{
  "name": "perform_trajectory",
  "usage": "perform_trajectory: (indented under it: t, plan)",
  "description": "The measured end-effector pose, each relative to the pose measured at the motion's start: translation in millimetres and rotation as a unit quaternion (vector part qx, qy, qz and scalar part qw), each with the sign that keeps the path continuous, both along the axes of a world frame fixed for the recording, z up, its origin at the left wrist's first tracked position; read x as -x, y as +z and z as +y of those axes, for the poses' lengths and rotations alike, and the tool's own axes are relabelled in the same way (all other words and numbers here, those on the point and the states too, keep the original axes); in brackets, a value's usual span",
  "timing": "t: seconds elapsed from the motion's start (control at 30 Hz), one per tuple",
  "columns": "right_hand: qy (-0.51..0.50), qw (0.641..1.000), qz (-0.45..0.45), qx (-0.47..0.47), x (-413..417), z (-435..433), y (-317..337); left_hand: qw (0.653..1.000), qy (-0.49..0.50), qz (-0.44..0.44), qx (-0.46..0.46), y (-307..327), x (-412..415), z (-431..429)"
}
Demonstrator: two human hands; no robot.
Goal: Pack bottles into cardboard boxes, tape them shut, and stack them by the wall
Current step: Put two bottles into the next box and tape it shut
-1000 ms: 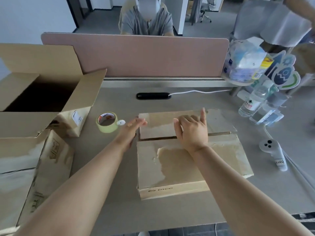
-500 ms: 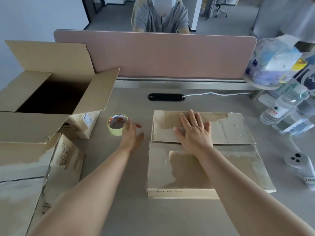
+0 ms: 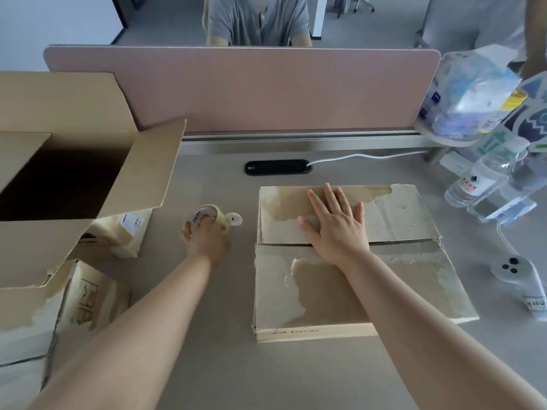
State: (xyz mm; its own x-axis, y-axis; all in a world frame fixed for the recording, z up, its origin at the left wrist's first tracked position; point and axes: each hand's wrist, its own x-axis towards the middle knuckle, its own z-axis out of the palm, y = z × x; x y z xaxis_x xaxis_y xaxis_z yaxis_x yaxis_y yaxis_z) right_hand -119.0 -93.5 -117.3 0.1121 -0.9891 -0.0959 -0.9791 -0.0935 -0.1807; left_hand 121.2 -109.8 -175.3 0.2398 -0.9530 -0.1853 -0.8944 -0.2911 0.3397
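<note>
A flat cardboard box (image 3: 399,279) with torn top paper lies in front of me, both flaps folded down. My right hand (image 3: 337,226) rests flat on the seam between the flaps, fingers spread. To the box's left stands a yellowish roll of tape (image 3: 210,214); my left hand (image 3: 207,236) is curled around its near side, fingers on the roll. Clear water bottles (image 3: 485,187) lie at the right edge of the desk.
A large open cardboard box (image 3: 88,161) stands at the left on top of other worn boxes (image 3: 59,306). A pink desk divider (image 3: 251,87) runs along the back, with a person seated behind it. A white controller (image 3: 521,273) and cable lie at the right. A wrapped bottle pack (image 3: 470,93) sits back right.
My left hand has moved forward from beside the box onto the tape roll and closed on it. My right hand stays pressed on the box flaps.
</note>
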Motion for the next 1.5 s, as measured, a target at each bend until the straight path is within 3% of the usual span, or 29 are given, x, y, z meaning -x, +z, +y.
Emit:
perform_trajectory:
  t: [0.1, 0.2, 0.3, 0.4, 0.47, 0.53, 0.63, 0.77, 0.93, 1.1, 1.2, 1.3, 1.4, 1.5]
  plan:
    - [0.005, 1.0, -0.017, 0.0, 2.6, 1.4, 1.3, 0.985, 0.033, 0.078, 0.149, 31.3, 25.4, -1.5]
    - [0.018, 0.999, -0.032, -0.003, 7.4, 4.9, 3.2, 0.96, 0.041, 0.02, 0.275, 61.0, 41.7, -0.4]
    - [0.024, 0.998, -0.06, -0.002, 12.7, 8.2, 5.5, 0.927, 0.017, 0.036, 0.373, 87.9, 59.1, 1.8]
    - [-0.005, 0.979, -0.202, 0.011, 19.5, 8.2, 12.2, 0.889, -0.067, 0.101, 0.441, 101.9, 86.0, 1.3]
    - [-0.044, 0.934, -0.353, 0.026, 26.2, 8.5, 16.9, 0.875, -0.116, 0.152, 0.444, 101.8, 107.8, 2.3]
    - [-0.068, 0.903, -0.42, 0.063, 38.2, 10.8, 19.8, 0.868, -0.15, 0.174, 0.44, 97.0, 131.5, 6.2]
    - [-0.074, 0.899, -0.398, 0.165, 62.0, 13.9, 22.6, 0.853, -0.21, 0.212, 0.428, 84.9, 160.4, 15.3]
    - [-0.01, 0.886, -0.323, 0.334, 92.4, 14.4, 30.5, 0.835, -0.264, 0.261, 0.406, 73.1, 183.3, 21.6]
    - [0.036, 0.88, -0.266, 0.393, 110.8, 13.6, 32.3, 0.834, -0.266, 0.263, 0.405, 68.3, 190.0, 26.2]
    - [-0.009, 0.876, -0.344, 0.339, 109.2, 16.5, 35.1, 0.828, -0.283, 0.243, 0.42, 68.6, 193.1, 28.9]
    - [-0.075, 0.882, -0.369, 0.284, 114.5, 17.6, 42.4, 0.841, -0.268, 0.196, 0.427, 65.3, 191.6, 24.6]
    - [-0.151, 0.873, -0.408, 0.22, 123.1, 15.9, 46.6, 0.856, -0.284, 0.205, 0.38, 68.4, 193.4, 24.1]
    - [-0.177, 0.82, -0.519, 0.164, 130.4, 21.3, 54.4, 0.863, -0.292, 0.231, 0.341, 68.9, 199.7, 23.8]
    - [-0.207, 0.74, -0.634, 0.083, 139.9, 27.4, 58.9, 0.853, -0.213, 0.351, 0.32, 77.7, 206.3, 24.7]
